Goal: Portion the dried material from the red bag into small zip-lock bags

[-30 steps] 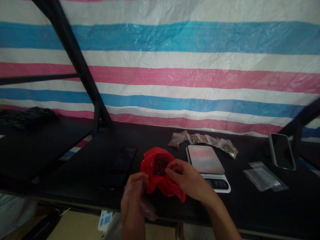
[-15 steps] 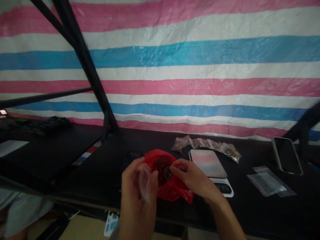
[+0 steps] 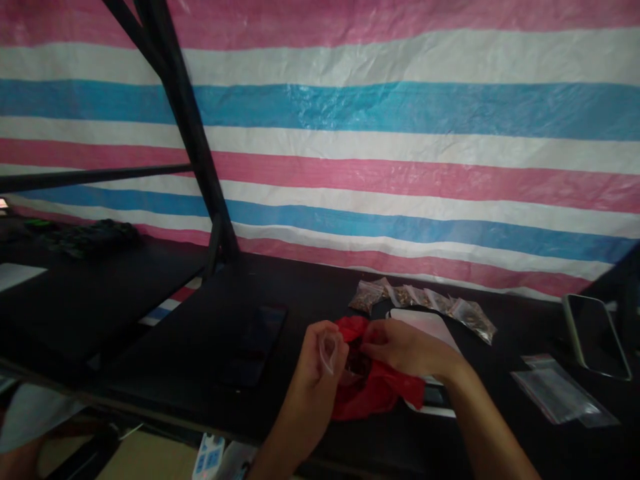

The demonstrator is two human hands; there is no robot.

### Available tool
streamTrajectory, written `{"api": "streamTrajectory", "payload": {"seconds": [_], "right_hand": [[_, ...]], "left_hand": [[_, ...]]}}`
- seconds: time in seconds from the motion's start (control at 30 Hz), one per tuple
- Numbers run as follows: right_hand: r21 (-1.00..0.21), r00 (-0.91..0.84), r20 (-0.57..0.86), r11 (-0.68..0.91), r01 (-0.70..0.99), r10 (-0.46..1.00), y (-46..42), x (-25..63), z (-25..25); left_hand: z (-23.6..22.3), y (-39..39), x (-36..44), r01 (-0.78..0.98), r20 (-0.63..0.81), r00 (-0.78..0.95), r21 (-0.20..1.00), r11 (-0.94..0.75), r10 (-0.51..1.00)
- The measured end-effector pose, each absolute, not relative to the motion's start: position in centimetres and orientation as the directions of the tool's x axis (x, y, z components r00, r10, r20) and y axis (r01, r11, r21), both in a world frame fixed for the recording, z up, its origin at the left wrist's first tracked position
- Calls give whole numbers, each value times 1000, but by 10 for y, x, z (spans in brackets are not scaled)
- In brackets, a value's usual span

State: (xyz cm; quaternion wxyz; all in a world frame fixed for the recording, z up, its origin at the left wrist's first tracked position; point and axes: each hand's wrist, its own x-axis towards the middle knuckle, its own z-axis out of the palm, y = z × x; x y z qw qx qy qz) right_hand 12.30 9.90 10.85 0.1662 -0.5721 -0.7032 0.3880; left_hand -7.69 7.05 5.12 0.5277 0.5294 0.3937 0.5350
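My left hand (image 3: 313,383) is closed on a small clear zip bag (image 3: 329,353), whose mouth gapes towards me. It sits at the left rim of a red plastic bag (image 3: 367,399) with small dark brown pieces (image 3: 357,360) inside. From the other side, my right hand (image 3: 407,348) reaches to the red bag's opening with its fingertips pinched together. What lies between those fingertips is hidden. A kitchen scale (image 3: 425,321) with a pale platform stands behind the right hand, and the red bag covers part of its lower end.
Several small filled zip bags (image 3: 369,297) lie in a row behind the scale. Flat clear bags (image 3: 560,393) and a propped phone (image 3: 597,337) are at the right. A dark flat tablet-like object (image 3: 257,347) lies left of my hands. A black post (image 3: 193,140) rises at the left.
Both hands and the red bag have shifted right, now overlapping the scale's lower end. The clear bag has turned, showing its open mouth. My view has also moved slightly.
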Motion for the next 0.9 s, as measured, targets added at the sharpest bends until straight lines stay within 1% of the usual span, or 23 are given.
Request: {"api": "streamTrajectory", "payload": {"seconds": [0.07, 0.17, 0.23, 0.3, 0.37, 0.4, 0.5, 0.63, 0.7, 0.8, 0.9], "right_hand": [[-748, -301, -220, 37, 662, 928, 101, 119, 109], [-838, -298, -195, -1, 546, 934, 96, 110, 105], [-898, -288, -186, -43, 439, 939, 91, 106, 99], [-925, -261, -179, -71, 373, 949, 89, 106, 94], [-929, -207, -144, -60, 366, 968, 88, 109, 91], [-930, -178, -119, -47, 364, 977, 88, 111, 91], [-953, -131, -56, -14, 302, 990, 87, 118, 98], [-980, -45, 14, 23, 199, 999, 83, 123, 115], [-983, 0, 40, 39, 177, 999, 81, 121, 120], [-986, -9, 30, 31, 161, 999, 79, 114, 119], [-977, 8, 16, 14, 213, 1000, 77, 102, 114]], "left_hand": [[47, 64, -73, -89, 187, 76, 980, -180, 979], [47, 56, -63, -13, 239, -5, 971, -239, 971], [51, 51, -56, -32, 295, -21, 955, -295, 955], [56, 48, -51, -99, 348, 10, 933, -345, 938], [60, 49, -51, -123, 335, 45, 937, -328, 941], [60, 51, -52, -103, 309, 58, 948, -303, 949], [54, 59, -59, 30, 226, 104, 973, -231, 968], [38, 70, -66, 180, 169, 165, 963, -198, 972], [32, 73, -66, 243, 167, 167, 948, -205, 972], [29, 73, -63, 317, 200, 170, 916, -246, 965], [31, 74, -60, 377, 242, 144, 883, -279, 960]]}}
